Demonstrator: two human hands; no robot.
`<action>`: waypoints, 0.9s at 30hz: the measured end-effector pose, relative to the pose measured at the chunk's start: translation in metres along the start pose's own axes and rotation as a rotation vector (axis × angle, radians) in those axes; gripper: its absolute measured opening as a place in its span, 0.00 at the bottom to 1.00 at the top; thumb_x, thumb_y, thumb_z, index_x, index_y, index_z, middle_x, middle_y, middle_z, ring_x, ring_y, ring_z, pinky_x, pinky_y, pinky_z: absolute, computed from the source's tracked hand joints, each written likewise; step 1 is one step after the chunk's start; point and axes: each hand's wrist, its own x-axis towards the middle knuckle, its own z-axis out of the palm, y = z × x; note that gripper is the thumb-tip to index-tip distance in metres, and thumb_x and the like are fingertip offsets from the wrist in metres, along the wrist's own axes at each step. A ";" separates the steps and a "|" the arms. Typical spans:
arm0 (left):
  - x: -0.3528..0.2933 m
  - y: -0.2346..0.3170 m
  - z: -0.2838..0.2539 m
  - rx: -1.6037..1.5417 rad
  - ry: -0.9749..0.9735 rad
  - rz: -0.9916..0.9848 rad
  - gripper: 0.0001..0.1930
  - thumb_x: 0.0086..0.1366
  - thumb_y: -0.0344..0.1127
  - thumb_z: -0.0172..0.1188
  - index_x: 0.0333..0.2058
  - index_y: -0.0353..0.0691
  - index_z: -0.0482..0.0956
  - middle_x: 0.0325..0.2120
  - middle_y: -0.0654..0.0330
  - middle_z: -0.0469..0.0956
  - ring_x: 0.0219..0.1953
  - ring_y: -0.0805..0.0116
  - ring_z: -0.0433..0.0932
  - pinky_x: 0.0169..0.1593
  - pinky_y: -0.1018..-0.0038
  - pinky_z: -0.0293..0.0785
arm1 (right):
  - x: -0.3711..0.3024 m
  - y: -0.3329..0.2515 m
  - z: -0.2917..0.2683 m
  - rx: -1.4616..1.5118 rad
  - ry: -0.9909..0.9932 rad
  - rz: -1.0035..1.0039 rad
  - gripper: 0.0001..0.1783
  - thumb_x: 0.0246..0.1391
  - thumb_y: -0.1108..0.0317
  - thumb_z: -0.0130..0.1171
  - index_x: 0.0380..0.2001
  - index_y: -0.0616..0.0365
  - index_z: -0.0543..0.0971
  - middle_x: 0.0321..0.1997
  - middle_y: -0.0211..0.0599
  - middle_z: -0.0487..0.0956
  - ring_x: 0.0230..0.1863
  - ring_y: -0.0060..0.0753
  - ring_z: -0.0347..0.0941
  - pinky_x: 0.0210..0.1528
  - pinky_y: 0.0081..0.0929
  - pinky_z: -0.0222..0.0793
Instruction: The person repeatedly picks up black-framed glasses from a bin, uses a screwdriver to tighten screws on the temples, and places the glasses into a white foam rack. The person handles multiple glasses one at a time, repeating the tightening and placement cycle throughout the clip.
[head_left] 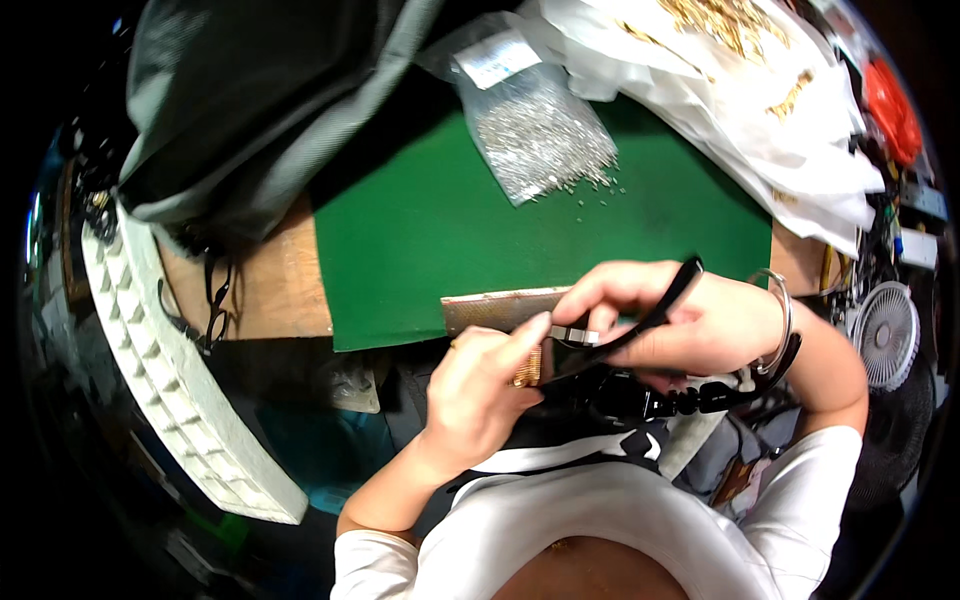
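While the right hand grips a black strip, its fingers curl tight around it. The left hand pinches a small gold piece just below its fingertips.

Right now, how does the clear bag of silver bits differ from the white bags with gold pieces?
The clear bag lies on the green mat, holding tiny silver bits, some spilled beside it. The white bags are piled at the mat's far right corner, holding larger gold pieces. Both are plastic.
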 end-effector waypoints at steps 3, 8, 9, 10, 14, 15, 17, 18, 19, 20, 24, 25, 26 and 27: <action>0.005 0.000 0.000 0.307 0.075 0.193 0.24 0.47 0.29 0.60 0.45 0.33 0.69 0.26 0.57 0.71 0.25 0.63 0.70 0.30 0.74 0.69 | 0.022 0.029 -0.010 -0.621 0.527 -0.463 0.13 0.49 0.67 0.50 0.37 0.63 0.70 0.28 0.41 0.71 0.31 0.37 0.69 0.35 0.28 0.65; -0.031 -0.009 -0.095 0.375 0.764 -0.105 0.13 0.61 0.33 0.47 0.42 0.29 0.67 0.27 0.57 0.70 0.25 0.73 0.68 0.32 0.76 0.71 | 0.013 0.031 -0.013 -0.704 0.484 -0.436 0.12 0.46 0.68 0.52 0.35 0.62 0.71 0.30 0.42 0.70 0.33 0.40 0.68 0.36 0.28 0.64; -0.035 -0.009 -0.113 0.204 1.043 -0.216 0.13 0.64 0.34 0.43 0.41 0.29 0.67 0.27 0.57 0.70 0.25 0.75 0.67 0.32 0.76 0.71 | 0.012 0.030 -0.013 -0.590 0.485 -0.309 0.12 0.46 0.68 0.52 0.35 0.62 0.71 0.29 0.41 0.70 0.32 0.38 0.68 0.35 0.27 0.63; -0.039 -0.005 -0.132 0.222 1.144 -0.226 0.15 0.65 0.36 0.41 0.41 0.29 0.66 0.26 0.58 0.70 0.24 0.76 0.67 0.32 0.77 0.71 | 0.012 0.029 -0.012 -0.574 0.484 -0.305 0.12 0.46 0.68 0.53 0.35 0.62 0.71 0.29 0.41 0.70 0.31 0.37 0.67 0.35 0.26 0.63; -0.064 -0.038 -0.183 0.264 1.383 -0.324 0.16 0.66 0.40 0.39 0.40 0.30 0.66 0.26 0.59 0.69 0.24 0.77 0.66 0.31 0.81 0.68 | 0.020 0.024 -0.005 -0.657 0.504 -0.346 0.12 0.45 0.69 0.53 0.35 0.62 0.71 0.28 0.40 0.70 0.30 0.36 0.67 0.33 0.26 0.63; -0.062 -0.044 -0.190 0.296 1.416 -0.370 0.16 0.65 0.39 0.40 0.42 0.30 0.66 0.27 0.58 0.70 0.25 0.77 0.67 0.30 0.81 0.67 | 0.021 0.023 -0.004 -0.675 0.500 -0.345 0.12 0.45 0.69 0.53 0.34 0.62 0.71 0.28 0.40 0.70 0.30 0.36 0.67 0.33 0.26 0.63; -0.057 -0.058 -0.203 0.474 1.452 -0.363 0.17 0.65 0.38 0.41 0.43 0.29 0.66 0.33 0.53 0.70 0.29 0.72 0.68 0.35 0.79 0.67 | 0.021 0.027 -0.004 -0.640 0.511 -0.342 0.12 0.45 0.70 0.53 0.34 0.62 0.71 0.28 0.40 0.70 0.30 0.36 0.67 0.33 0.26 0.63; -0.061 -0.065 -0.214 0.910 1.424 -0.298 0.17 0.64 0.38 0.43 0.45 0.30 0.65 0.41 0.49 0.67 0.39 0.63 0.67 0.45 0.72 0.64 | 0.020 0.027 -0.003 -0.623 0.514 -0.344 0.11 0.45 0.70 0.53 0.34 0.62 0.72 0.28 0.40 0.70 0.30 0.36 0.67 0.34 0.26 0.64; -0.056 -0.063 -0.212 1.076 1.403 -0.202 0.19 0.63 0.39 0.45 0.46 0.30 0.64 0.43 0.49 0.66 0.42 0.61 0.66 0.47 0.69 0.61 | 0.019 0.026 -0.002 -0.614 0.523 -0.342 0.11 0.46 0.70 0.53 0.34 0.62 0.72 0.29 0.40 0.70 0.30 0.36 0.68 0.33 0.26 0.64; -0.043 -0.055 -0.205 1.238 1.368 -0.100 0.20 0.61 0.40 0.47 0.47 0.30 0.64 0.45 0.49 0.64 0.44 0.59 0.64 0.49 0.67 0.59 | 0.018 0.029 -0.003 -0.611 0.536 -0.339 0.11 0.46 0.70 0.53 0.35 0.62 0.72 0.29 0.40 0.70 0.30 0.35 0.68 0.31 0.25 0.64; -0.003 -0.025 -0.184 1.422 0.447 -0.122 0.32 0.51 0.45 0.59 0.49 0.31 0.60 0.47 0.48 0.63 0.49 0.52 0.62 0.51 0.60 0.56 | 0.019 0.031 -0.004 -0.593 0.595 -0.295 0.10 0.46 0.70 0.53 0.34 0.62 0.72 0.28 0.39 0.69 0.25 0.30 0.68 0.24 0.21 0.64; -0.004 -0.024 -0.191 1.418 0.289 -0.220 0.34 0.48 0.44 0.61 0.50 0.31 0.59 0.46 0.46 0.64 0.48 0.49 0.63 0.50 0.62 0.59 | 0.020 0.029 -0.003 -0.593 0.590 -0.298 0.10 0.46 0.70 0.53 0.33 0.62 0.72 0.28 0.38 0.69 0.24 0.29 0.68 0.24 0.21 0.64; -0.004 -0.022 -0.203 1.276 0.158 -0.229 0.37 0.46 0.42 0.63 0.51 0.30 0.58 0.39 0.45 0.69 0.41 0.50 0.69 0.44 0.63 0.65 | 0.022 0.026 -0.001 -0.572 0.583 -0.274 0.10 0.46 0.70 0.54 0.33 0.62 0.72 0.28 0.38 0.69 0.22 0.27 0.67 0.23 0.20 0.64; -0.003 -0.015 -0.207 1.229 0.115 -0.370 0.27 0.47 0.35 0.61 0.44 0.30 0.61 0.32 0.45 0.72 0.33 0.49 0.72 0.36 0.64 0.69 | 0.024 0.030 0.001 -0.579 0.583 -0.275 0.09 0.46 0.70 0.54 0.32 0.62 0.72 0.27 0.37 0.69 0.21 0.25 0.67 0.22 0.19 0.63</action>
